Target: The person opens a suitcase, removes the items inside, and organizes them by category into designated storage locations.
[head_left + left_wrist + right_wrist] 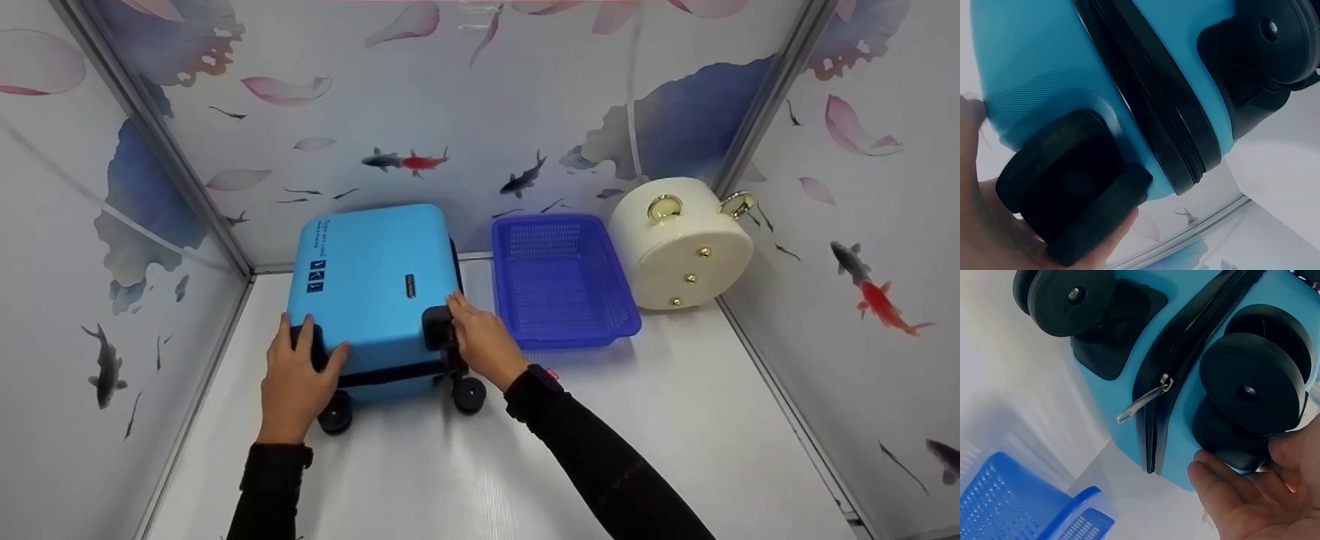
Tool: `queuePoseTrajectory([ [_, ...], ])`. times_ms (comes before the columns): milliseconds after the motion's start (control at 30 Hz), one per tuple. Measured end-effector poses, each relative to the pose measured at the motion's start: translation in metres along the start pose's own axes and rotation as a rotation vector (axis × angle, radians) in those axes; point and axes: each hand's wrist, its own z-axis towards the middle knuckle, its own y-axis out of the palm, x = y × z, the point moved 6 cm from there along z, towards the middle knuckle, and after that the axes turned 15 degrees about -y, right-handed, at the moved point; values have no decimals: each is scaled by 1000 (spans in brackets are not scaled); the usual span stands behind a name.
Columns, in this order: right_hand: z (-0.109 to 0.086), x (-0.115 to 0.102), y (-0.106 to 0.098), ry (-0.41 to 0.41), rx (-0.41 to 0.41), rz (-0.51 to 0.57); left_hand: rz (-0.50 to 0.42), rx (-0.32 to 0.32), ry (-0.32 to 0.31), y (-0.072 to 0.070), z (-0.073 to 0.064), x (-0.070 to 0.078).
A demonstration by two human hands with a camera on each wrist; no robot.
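Note:
A light-blue hard-shell suitcase (375,300) lies flat, its black wheels facing me. My left hand (300,386) holds its near left corner, fingers spread around the upper wheel and thumb on the blue shell. In the left wrist view, that black wheel (1089,180) sits between thumb and fingers. At the near right corner my right hand (487,345) grips the other upper wheel. The right wrist view has this wheel (1247,382) with thumb and fingers around its base. A black zipper band (1151,90) runs between the wheels, with a metal zipper pull (1143,402) hanging from it.
Right of the suitcase stands a blue plastic basket (566,343) with perforated walls. Beside it is a cream round bag (682,247) with gold rings and studs. Printed panels (480,97) enclose the white table (465,480) at the back and both sides.

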Motion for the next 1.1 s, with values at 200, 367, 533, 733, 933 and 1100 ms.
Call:
queuePoseTrajectory([
  [200,-11,9,2,-35,96,6,37,9,22,3,-2,-4],
  [367,-29,24,13,17,123,-13,42,36,42,1,-3,-4],
  [533,-45,37,32,104,41,-30,55,47,32,-1,-4,-4],
  [733,-54,45,41,127,70,-51,53,14,14,2,-5,-2],
  [933,-60,44,45,90,39,-65,38,43,27,5,-4,0],
  [1100,-64,42,45,12,87,-79,28,84,30,5,-5,0],
])
